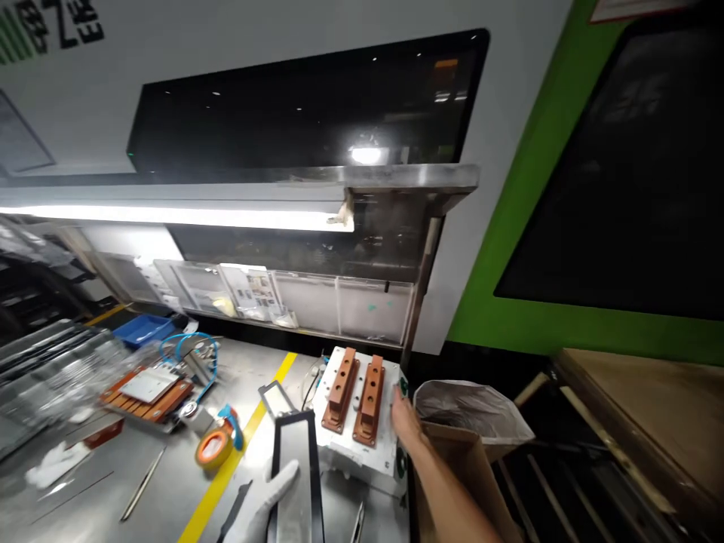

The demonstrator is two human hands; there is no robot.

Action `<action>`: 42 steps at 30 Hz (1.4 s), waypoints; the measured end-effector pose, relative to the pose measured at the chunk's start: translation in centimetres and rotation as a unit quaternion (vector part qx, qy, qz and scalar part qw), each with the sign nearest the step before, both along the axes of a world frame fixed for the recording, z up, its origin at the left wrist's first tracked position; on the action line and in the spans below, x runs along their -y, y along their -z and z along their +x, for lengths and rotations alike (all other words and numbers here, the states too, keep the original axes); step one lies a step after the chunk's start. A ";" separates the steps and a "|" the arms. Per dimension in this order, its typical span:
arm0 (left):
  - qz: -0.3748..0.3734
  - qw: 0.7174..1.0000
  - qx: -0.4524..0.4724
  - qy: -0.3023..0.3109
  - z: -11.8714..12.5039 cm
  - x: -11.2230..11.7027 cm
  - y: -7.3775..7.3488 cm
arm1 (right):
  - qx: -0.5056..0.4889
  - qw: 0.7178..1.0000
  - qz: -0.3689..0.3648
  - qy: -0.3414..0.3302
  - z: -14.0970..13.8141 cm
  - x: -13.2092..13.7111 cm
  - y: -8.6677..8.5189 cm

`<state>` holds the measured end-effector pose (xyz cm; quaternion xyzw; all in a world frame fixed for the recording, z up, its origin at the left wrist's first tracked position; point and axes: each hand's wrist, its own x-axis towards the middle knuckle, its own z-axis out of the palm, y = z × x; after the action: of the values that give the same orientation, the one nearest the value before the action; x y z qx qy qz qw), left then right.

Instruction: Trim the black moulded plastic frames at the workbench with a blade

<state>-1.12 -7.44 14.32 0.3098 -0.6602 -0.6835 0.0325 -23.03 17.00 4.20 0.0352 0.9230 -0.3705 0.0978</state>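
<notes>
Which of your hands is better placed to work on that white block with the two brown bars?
Probably the right hand: bare, it already touches the right edge of the white block. The gloved left hand is busy holding the black frame.

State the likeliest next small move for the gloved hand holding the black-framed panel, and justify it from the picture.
Probably carry the panel right, toward the fixture. The left hand grips its near end, the right hand rests on the fixture's right edge, and the two brown blocks sit bare.
</notes>
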 end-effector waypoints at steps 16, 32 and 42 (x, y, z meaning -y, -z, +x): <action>0.057 0.971 0.000 0.231 8.0 -0.7 5.9 | -0.015 0.903 -0.430 0.009 22.2 0.4 -12.5; 0.031 0.953 -0.026 0.299 9.3 -1.9 2.7 | -0.109 0.963 -0.246 0.033 23.3 0.9 -12.4; 0.053 0.940 -0.070 0.331 9.2 -3.3 1.8 | -0.124 0.948 -0.273 -0.104 23.0 4.8 -15.3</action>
<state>8.06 -4.11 12.53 0.0269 -0.6840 -0.7099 -0.1660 -0.05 12.21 19.54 -0.1350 0.7898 -0.5978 0.0261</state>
